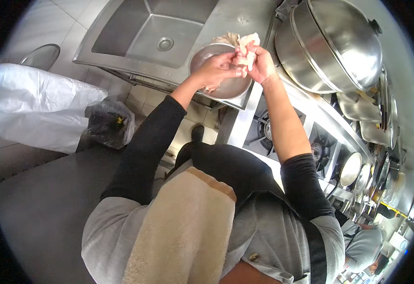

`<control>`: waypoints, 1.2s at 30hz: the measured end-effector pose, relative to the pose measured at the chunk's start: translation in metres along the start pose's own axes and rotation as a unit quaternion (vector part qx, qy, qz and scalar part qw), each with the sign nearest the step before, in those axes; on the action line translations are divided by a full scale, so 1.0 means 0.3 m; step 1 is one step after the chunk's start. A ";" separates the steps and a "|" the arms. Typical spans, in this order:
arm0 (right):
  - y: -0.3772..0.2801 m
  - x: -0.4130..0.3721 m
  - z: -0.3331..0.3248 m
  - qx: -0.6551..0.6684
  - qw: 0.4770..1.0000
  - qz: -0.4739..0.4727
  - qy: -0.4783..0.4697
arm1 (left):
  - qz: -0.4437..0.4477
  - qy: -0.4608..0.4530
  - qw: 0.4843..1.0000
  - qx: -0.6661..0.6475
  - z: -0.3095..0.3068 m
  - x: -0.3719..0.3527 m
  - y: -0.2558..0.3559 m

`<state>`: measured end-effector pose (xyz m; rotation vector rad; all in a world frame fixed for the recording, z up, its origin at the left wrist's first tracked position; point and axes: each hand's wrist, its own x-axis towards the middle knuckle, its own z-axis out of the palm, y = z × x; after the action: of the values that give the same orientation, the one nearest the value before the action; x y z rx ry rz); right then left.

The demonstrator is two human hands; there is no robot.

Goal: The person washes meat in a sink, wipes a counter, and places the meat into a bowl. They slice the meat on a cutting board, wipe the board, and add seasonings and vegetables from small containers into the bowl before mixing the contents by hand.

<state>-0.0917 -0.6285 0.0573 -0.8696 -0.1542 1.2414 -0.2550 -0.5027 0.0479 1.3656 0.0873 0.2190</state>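
A pale, soft piece of what looks like raw meat is held up over a round metal bowl. My right hand has its fingers wrapped round the piece. Fingers of my left hand press on its lower left side, close against my right hand. The bowl rests at the corner of the steel sink counter. Some pinkish bits lie in the bowl under my left hand, and a beige clump sits at its far rim.
A steel sink is at the upper left. Right of the bowl stand a large steel pot and a stove with burners. Pans hang or stand further right. White sacks lie left; another person is at lower right.
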 end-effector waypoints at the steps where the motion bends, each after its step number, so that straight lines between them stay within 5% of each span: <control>1: 0.000 0.008 0.011 0.031 0.999 -0.030 0.014 | 0.000 0.000 1.000 0.002 -0.017 0.016 -0.033; 4: -0.014 0.005 0.039 0.088 0.993 -0.078 0.032 | -0.140 -0.101 0.984 -0.047 -0.086 0.058 -0.115; 8: -0.001 0.020 -0.038 0.108 0.990 -0.086 -0.037 | -0.127 -0.047 0.987 -0.087 -0.058 0.038 -0.103; 11: 0.018 0.059 -0.051 0.133 0.985 -0.059 -0.096 | -0.012 -0.076 0.990 -0.119 -0.037 0.063 -0.128; 15: 0.043 0.058 0.023 0.137 0.989 -0.046 0.009 | -0.125 -0.093 0.986 -0.059 -0.056 0.044 -0.106; 19: 0.068 0.071 0.034 0.055 0.992 -0.062 0.092 | -0.093 -0.060 0.989 -0.099 -0.025 0.012 -0.074; 22: 0.074 0.051 -0.006 -0.256 0.957 -0.009 0.137 | -0.104 -0.030 0.993 -0.048 -0.065 0.012 -0.147; 29: 0.099 -0.042 0.055 -0.284 0.933 0.078 0.205 | -0.140 0.045 0.989 -0.019 -0.066 -0.030 -0.118; 31: 0.121 -0.040 0.024 -0.465 0.847 -0.010 0.257 | -0.237 0.017 0.951 -0.195 -0.089 -0.029 -0.112; 32: 0.164 0.024 -0.118 -0.556 0.787 -0.165 0.212 | -0.221 -0.033 0.952 -0.211 -0.089 -0.035 -0.072; 33: 0.161 0.008 -0.080 -0.556 0.786 -0.165 0.212 | -0.220 -0.033 0.952 -0.211 -0.109 -0.033 -0.074; 35: 0.155 -0.045 0.007 -0.547 0.779 -0.303 -0.029 | -0.231 -0.087 0.941 -0.233 -0.142 -0.027 -0.080; 36: 0.134 -0.068 0.041 -0.545 0.820 -0.171 -0.043 | -0.268 -0.022 0.948 -0.168 -0.128 -0.017 -0.053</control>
<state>-0.1363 -0.6379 0.0466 -1.6673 -1.1325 0.7741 -0.2655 -0.4699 0.0243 0.9631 0.3625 -0.2464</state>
